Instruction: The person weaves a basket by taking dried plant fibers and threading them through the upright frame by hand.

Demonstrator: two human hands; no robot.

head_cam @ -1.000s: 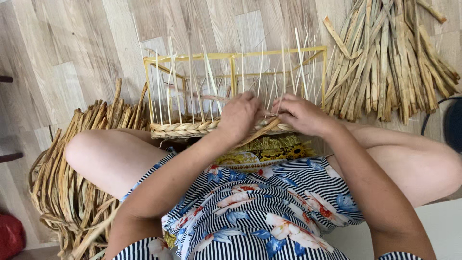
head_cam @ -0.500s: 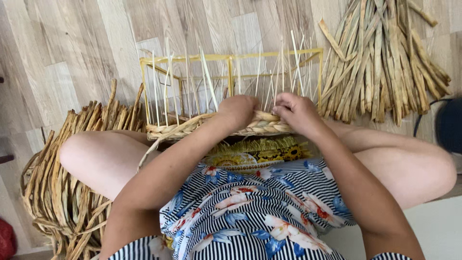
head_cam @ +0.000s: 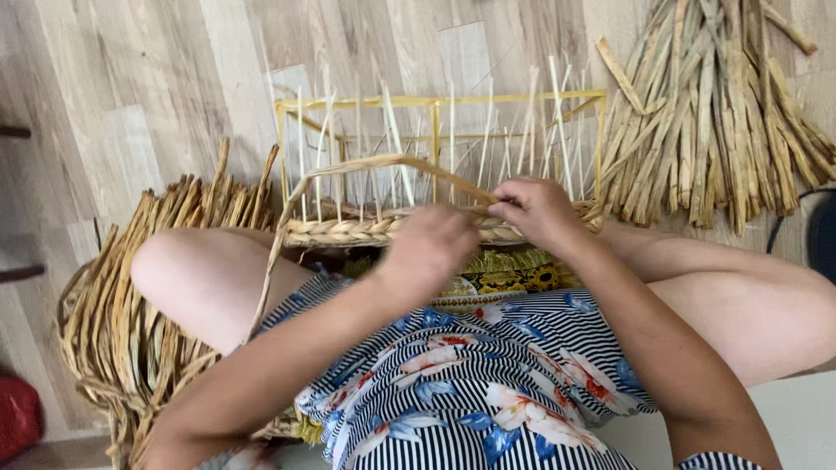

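- Our left hand sits low in front of the frame, knuckles toward the camera, fingers curled over the woven band; we cannot tell whether it actually pinches a strand, because the back of the hand hides the fingertips.
- Our right hand is just beside it, a little higher, with fingers and thumb pinched together on the long flat straw strand where it meets the upright stakes.
- That strand arcs up from the right hand, runs leftward across the front of the frame, then bends down past the left corner and trails along our left thigh toward the floor.
- We have the yellow wire frame standing on the wooden floor right in front of our knees, box-shaped and open at the top.
- Thin pale stakes rise upright all around the frame, some leaning slightly, and they stand taller than its top rail.
- Along the near bottom edge of the frame runs the braided straw band, a few rows high, and both hands rest against it.
- At our left lies a curved bundle of dried straw, touching our left leg.
- Another straw sheaf lies to the right of the frame, its ends fanned toward us.
- We sit cross-legged in a striped, flowered dress, the frame between our knees.
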